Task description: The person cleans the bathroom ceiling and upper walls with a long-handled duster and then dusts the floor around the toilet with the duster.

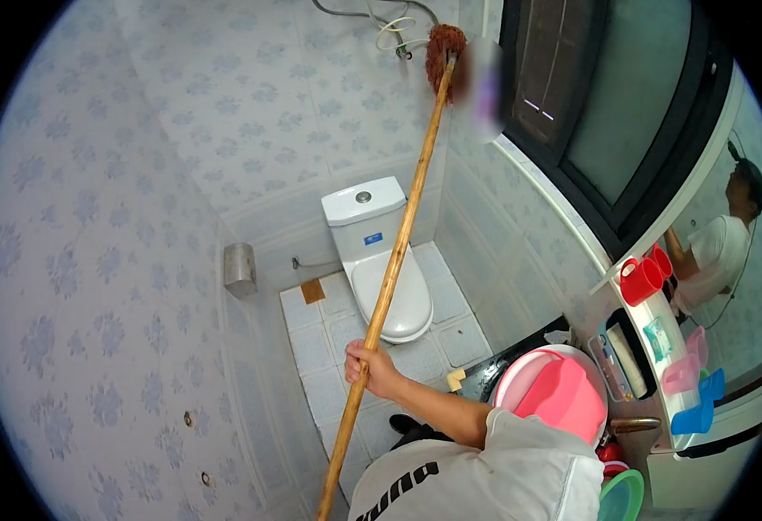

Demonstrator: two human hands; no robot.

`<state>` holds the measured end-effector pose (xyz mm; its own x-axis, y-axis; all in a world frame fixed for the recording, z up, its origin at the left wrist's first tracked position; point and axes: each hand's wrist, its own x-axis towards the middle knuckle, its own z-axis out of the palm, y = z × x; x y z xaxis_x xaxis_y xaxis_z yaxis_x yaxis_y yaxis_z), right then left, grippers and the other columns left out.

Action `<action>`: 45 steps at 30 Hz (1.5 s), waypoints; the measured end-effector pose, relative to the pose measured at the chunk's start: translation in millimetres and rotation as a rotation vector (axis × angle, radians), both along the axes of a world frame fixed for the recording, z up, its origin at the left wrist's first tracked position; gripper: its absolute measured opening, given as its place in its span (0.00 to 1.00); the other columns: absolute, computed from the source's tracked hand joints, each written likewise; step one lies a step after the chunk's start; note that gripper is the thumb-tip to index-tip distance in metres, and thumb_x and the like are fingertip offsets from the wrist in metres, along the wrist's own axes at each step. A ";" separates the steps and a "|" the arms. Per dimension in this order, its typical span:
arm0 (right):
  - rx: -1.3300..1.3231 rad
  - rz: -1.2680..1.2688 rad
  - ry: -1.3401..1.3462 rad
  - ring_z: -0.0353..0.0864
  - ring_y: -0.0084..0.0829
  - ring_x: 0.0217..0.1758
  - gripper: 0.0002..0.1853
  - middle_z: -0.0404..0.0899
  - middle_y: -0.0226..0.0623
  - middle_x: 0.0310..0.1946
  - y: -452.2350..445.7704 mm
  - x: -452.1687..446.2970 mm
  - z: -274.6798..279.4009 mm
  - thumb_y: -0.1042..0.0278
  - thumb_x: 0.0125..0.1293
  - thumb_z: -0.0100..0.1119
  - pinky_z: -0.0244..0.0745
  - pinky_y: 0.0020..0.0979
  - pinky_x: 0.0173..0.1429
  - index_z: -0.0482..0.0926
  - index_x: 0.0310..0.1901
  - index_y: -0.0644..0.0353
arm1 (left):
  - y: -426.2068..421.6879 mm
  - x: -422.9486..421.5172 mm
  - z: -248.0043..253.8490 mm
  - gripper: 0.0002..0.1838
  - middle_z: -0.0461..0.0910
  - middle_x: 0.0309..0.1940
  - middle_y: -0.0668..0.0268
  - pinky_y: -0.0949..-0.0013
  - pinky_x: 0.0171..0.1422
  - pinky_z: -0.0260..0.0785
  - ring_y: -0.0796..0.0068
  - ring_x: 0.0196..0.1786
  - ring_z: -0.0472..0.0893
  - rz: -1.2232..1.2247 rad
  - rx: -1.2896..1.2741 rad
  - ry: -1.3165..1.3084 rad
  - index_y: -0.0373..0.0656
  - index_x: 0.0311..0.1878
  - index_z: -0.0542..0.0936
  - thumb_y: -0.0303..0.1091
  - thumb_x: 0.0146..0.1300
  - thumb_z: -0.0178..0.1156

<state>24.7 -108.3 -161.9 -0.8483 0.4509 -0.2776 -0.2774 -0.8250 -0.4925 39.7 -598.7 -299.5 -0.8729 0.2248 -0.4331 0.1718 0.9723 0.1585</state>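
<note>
My right hand [374,369] is closed round the wooden handle of a long mop [395,252]. The handle slants from the bottom edge up to the upper right, crossing in front of the white toilet [391,291]. At its far end, the reddish-brown mop head [443,61] is up by the wall corner, next to the window frame. My left hand is out of view, and the handle's lower end is cut off by the frame.
A grey hose [346,13] and white cord hang near the mop head. The dark-framed window [563,156] and mirror [728,286] are on the right. Red cups [639,281] and a blue cup [693,418] stand on a shelf above a pink basin [563,399]. A metal paper holder [240,269] is on the left wall.
</note>
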 end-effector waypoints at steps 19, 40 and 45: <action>-0.102 -0.147 -0.280 0.61 0.29 0.12 0.10 0.61 0.30 0.13 66.0 -32.2 -83.0 0.70 0.61 0.56 0.61 0.34 0.19 0.65 0.25 0.55 | 74.9 1.7 66.1 0.21 0.82 0.33 0.48 0.53 0.44 0.73 0.49 0.40 0.83 0.140 0.040 -0.153 0.41 0.39 0.84 0.51 0.55 0.62; 0.019 -0.186 -0.254 0.63 0.27 0.15 0.09 0.63 0.30 0.16 30.5 -39.8 -9.4 0.74 0.61 0.56 0.64 0.32 0.21 0.64 0.31 0.55 | 43.1 16.6 64.3 0.20 0.82 0.34 0.50 0.55 0.43 0.72 0.48 0.39 0.82 0.275 0.176 -0.203 0.43 0.42 0.83 0.49 0.55 0.64; -0.008 -0.163 -0.273 0.63 0.27 0.14 0.08 0.63 0.30 0.16 27.6 -42.1 -22.9 0.74 0.61 0.54 0.62 0.31 0.20 0.64 0.31 0.55 | 29.5 21.4 47.2 0.19 0.82 0.30 0.49 0.54 0.41 0.72 0.44 0.36 0.80 0.215 0.146 -0.121 0.43 0.37 0.83 0.49 0.53 0.64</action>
<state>-17.4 -80.6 -184.8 -0.6586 0.5719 -0.4891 -0.2652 -0.7847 -0.5603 61.2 -569.2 -252.3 -0.8509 0.1079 -0.5141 -0.0645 0.9498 0.3061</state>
